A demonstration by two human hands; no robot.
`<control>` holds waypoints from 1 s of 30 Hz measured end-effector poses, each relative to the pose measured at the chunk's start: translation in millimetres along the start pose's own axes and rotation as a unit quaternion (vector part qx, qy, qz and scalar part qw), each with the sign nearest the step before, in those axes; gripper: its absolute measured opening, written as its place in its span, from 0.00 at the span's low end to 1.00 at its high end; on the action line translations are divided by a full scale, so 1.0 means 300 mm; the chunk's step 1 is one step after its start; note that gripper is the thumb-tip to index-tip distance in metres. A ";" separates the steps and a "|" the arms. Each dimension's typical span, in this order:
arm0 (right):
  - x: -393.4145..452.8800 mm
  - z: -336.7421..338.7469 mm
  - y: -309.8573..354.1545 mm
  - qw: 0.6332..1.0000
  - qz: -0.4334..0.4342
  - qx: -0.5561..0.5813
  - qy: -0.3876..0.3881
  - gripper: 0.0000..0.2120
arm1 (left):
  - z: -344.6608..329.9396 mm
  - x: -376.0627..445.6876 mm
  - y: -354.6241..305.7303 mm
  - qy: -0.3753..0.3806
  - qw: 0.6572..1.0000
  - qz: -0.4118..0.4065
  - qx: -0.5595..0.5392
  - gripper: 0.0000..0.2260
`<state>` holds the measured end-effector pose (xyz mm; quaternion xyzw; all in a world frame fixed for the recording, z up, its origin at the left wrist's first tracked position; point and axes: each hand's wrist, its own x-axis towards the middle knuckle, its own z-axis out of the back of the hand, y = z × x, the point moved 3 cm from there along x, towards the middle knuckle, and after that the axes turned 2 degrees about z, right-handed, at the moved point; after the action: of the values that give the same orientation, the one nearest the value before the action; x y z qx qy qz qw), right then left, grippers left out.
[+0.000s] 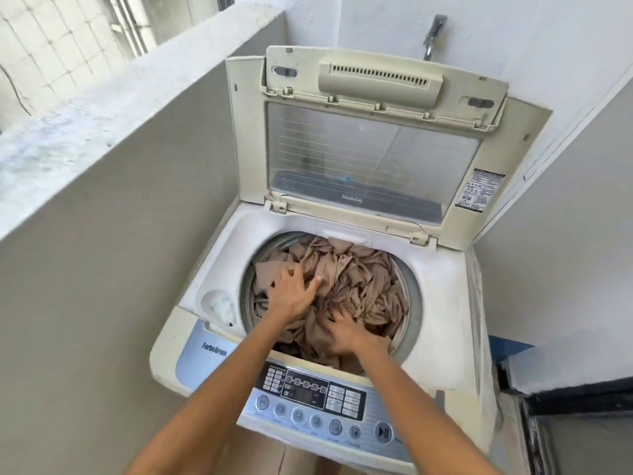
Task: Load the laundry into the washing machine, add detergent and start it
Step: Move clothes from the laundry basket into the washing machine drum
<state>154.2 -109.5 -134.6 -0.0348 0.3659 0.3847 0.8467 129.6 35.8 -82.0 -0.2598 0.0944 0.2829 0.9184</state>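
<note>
**Loading step: both hands in the drum, pressing laundry down**

We see a top-load washing machine [442, 303] with its lid [370, 145] propped fully open against the wall. The drum is heaped to the rim with tan laundry [359, 282], all the same beige cloth, crumpled.

Left hand [291, 289] lies on the pile at the left of the drum, fingers spread and mostly straight, palm down, pressing on the cloth rather than gripping it. Right hand [342, 329] is at the near edge of the pile, fingers bent into the folds; we read it as holding a bunch of fabric, though the fingertips are partly buried so the grip is not fully visible.

A round detergent compartment [219, 305] sits in the top deck at the left of the drum, with white residue or powder in it. Control panel [308, 395] faces us at the front, the start/pause button [383, 432] at its right end. A tap [432, 37] is on the wall behind.

Step in hand, our call: the load is in and we are packing it down. Detergent and start are not done. No detergent container in view. Next move likely calls for pulling both hands clear, finding detergent, dosing, shutting the lid, then pressing start. Pile sits high, so cloth may catch under the lid.
</note>
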 end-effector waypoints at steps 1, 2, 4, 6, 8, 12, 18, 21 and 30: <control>0.033 -0.015 0.028 1.000 -0.019 -0.004 0.006 0.39 | -0.019 -0.001 0.012 0.041 0.999 0.030 -0.010 0.30; 0.063 -0.028 0.046 0.999 -0.033 -0.007 0.005 0.37 | -0.043 0.000 0.017 0.081 0.996 0.047 -0.014 0.31; 0.108 -0.041 0.048 0.999 -0.040 -0.011 0.006 0.36 | -0.098 0.015 0.017 0.155 0.985 0.066 -0.020 0.33; 0.139 -0.036 0.014 0.999 -0.029 -0.022 0.033 0.37 | -0.154 0.044 0.010 0.220 0.972 0.080 -0.029 0.33; 0.172 -0.031 -0.033 0.998 -0.007 -0.030 0.054 0.39 | -0.219 0.074 0.011 0.255 0.962 0.098 -0.020 0.34; 0.176 0.015 -0.069 0.997 0.033 0.016 0.070 0.35 | -0.306 0.137 0.036 0.265 0.955 0.137 0.004 0.32; 0.072 0.240 -0.137 0.916 0.030 0.177 -0.359 0.08 | -0.250 0.203 0.074 0.303 0.944 0.129 -0.016 0.29; 0.124 0.280 -0.151 0.920 0.037 0.122 -0.371 0.27 | -0.247 0.200 0.081 0.309 0.941 0.138 0.015 0.30; 0.390 0.109 -0.060 0.995 -0.020 0.063 -0.081 0.47 | -0.283 0.214 0.133 0.358 0.904 0.126 0.196 0.33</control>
<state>236.7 -37.8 -190.3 0.0420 0.3188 0.3453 0.8817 157.3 49.1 -191.3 -0.1446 0.5023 0.2605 0.8117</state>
